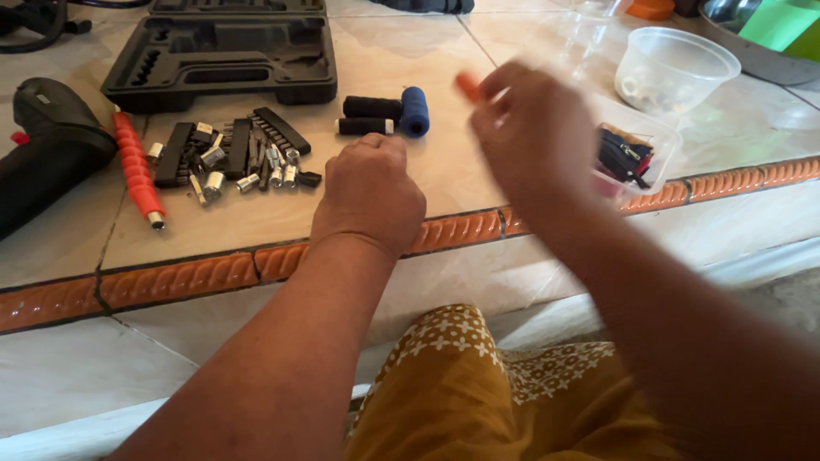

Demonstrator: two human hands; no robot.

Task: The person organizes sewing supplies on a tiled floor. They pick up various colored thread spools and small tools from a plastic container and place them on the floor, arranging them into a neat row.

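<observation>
Two hands: both work above a pale tiled ledge [256, 222] with an orange ribbed border strip.
Nearest: mustard patterned cloth [478, 393] covers the lap below the ledge.
Left hand [369, 189]: curled into a loose fist, knuckles up, resting on the tile just short of the spools; whether it holds anything cannot be told.
Right hand [530, 137]: raised and blurred, fingers pinched narrow on a small orange cylinder [467, 85], whose end sticks out up and to the left.
Spools: two black thread spools [369, 115] lie on their sides, long axes running left to right; a blue spool [415, 111] touches their right ends, axis pointing away.
Left side: scattered metal sockets and bits [231, 158], a red ribbed handle [137, 166], a black power tool [47, 141].
Right side: a clear plastic box [636, 154] of dark parts, partly behind the right hand.
Farther: an open black moulded case [222, 55], a clear round tub [675, 68].
</observation>
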